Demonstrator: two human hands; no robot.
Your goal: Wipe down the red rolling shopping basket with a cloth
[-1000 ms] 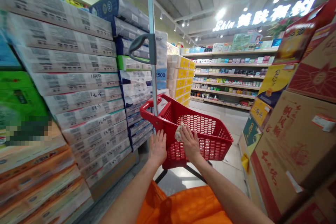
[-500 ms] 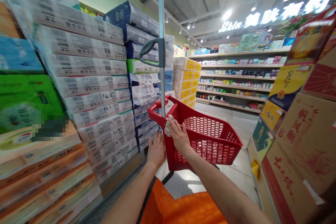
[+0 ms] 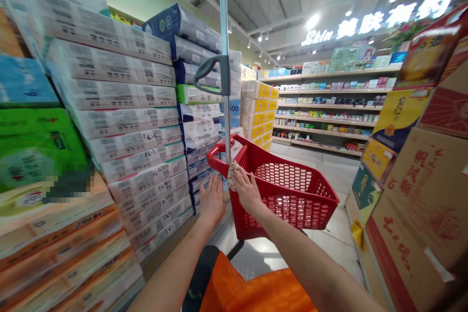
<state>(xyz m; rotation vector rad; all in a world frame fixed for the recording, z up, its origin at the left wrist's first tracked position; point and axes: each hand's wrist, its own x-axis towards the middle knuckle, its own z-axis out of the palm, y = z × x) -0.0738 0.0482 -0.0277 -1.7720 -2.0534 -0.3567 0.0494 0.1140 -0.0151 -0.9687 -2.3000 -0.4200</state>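
Observation:
A red plastic shopping cart (image 3: 288,190) with perforated sides stands before me, its basket pointing right. My right hand (image 3: 247,187) presses a pale, crumpled cloth (image 3: 231,175) against the near end of the cart, just below its red handle (image 3: 216,153). The fingers lie over the cloth and cover part of it. To the left of that end, my left hand (image 3: 212,201) is held open with fingers stretched out, a small gap from the cart. Nothing shows in it. A metal pole (image 3: 224,14) with a grey grip (image 3: 208,75) rises at the handle.
Stacked paper packs (image 3: 124,117) line the left side, with yellow-and-white packs (image 3: 261,109) beyond. Cardboard cartons (image 3: 420,195) are piled on the right. Shelves of small goods (image 3: 329,105) cross the back. Orange fabric (image 3: 252,287) is close below my arms.
My left hand has shifted left and slightly up, away from the cart's end. My right hand has slid a little left with the cloth. The cart has barely changed position.

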